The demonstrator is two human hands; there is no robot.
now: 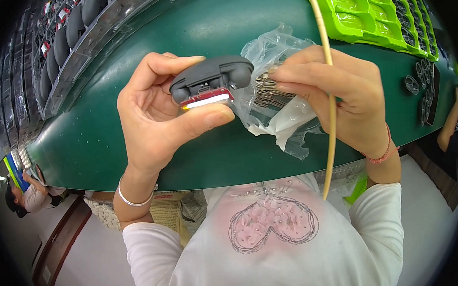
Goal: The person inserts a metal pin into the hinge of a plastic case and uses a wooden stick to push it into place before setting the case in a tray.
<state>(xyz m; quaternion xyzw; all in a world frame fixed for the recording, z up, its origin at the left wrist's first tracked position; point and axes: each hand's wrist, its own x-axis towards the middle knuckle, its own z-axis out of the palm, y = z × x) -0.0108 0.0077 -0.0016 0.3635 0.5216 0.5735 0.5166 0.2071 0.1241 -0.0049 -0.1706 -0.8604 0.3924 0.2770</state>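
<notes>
My left hand (155,113) is closed around a dark grey rounded plastic housing (206,74), held tilted above the table. A red circuit board (206,97) with a white strip shows along its lower side, over my thumb. My right hand (340,92) pinches at an opened clear plastic bag (275,44) full of thin metal pins (268,90); what lies between its fingertips is too small to make out. A long tan stick (331,143) crosses in front of my right hand; I cannot tell whether the hand holds it.
Clear trays (97,45) with more grey housings stand at the left of the green table (99,146). A bright green compartment tray (359,20) sits at the far right, near several small dark round parts (411,85). Other people are at both sides.
</notes>
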